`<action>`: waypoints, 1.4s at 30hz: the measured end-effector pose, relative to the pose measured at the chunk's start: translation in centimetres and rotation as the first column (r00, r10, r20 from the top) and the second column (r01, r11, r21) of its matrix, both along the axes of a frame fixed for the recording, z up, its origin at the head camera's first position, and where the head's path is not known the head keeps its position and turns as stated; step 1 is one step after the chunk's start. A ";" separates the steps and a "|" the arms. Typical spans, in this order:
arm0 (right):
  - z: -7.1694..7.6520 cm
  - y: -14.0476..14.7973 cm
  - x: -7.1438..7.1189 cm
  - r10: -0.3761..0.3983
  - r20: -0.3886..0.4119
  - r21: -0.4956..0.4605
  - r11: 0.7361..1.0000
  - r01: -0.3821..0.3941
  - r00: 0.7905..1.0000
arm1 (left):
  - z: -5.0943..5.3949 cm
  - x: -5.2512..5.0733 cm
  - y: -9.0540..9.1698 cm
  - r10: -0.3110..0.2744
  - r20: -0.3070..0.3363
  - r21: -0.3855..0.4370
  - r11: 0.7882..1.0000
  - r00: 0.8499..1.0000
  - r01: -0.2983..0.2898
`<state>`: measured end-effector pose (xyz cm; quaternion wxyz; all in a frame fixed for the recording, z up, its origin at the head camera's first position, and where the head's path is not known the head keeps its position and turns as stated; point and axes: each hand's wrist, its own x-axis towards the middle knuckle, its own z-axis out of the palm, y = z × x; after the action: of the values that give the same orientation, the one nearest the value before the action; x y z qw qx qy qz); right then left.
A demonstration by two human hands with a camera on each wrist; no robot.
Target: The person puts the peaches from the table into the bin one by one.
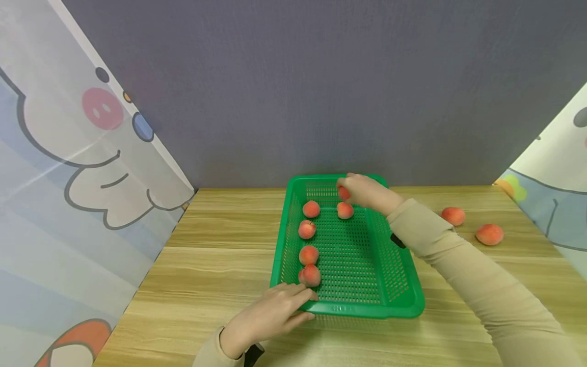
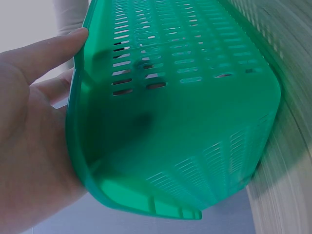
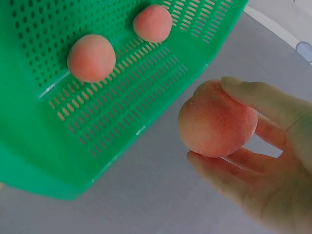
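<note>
A green basket (image 1: 348,308) holds several peaches, most in a row along its left side (image 1: 309,255), plus one near the back (image 1: 345,210). My left hand (image 1: 270,317) grips the basket's near left corner, thumb and fingers around the rim (image 2: 75,122). Over the back of the basket, my right hand (image 1: 367,192) pinches a peach (image 1: 344,193) between thumb and fingers. In the right wrist view that peach (image 3: 217,119) is beside the rim, apart from the two peaches (image 3: 91,58) inside.
Two more peaches (image 1: 453,216) (image 1: 489,234) lie on the wooden table (image 1: 220,255) to the right of the basket. A grey wall (image 1: 293,92) stands behind the table, with cartoon-printed sheets (image 1: 55,219) at both sides.
</note>
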<state>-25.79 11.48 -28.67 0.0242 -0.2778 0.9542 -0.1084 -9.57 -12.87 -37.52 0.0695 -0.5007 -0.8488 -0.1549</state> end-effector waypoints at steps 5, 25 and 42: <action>-0.8 -0.6 -0.2 -0.002 0.048 0.004 1.000 0.001 0.999 | 0.1 0.0 0.0 0.000 -0.006 -0.002 1.000 1.000 0.000; -4.7 -2.2 -0.8 -0.016 0.164 0.022 1.000 0.013 0.986 | 0.1 0.1 0.0 -0.011 0.015 0.018 1.000 1.000 0.011; -7.7 -2.1 -0.8 -0.057 0.236 0.078 0.996 0.039 0.970 | 0.0 -0.1 0.0 -0.010 0.003 0.012 1.000 1.000 0.010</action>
<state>-26.56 9.35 -36.34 0.1460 -0.2384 0.9542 -0.1065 -9.65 -12.92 -37.53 0.0706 -0.5044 -0.8453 -0.1612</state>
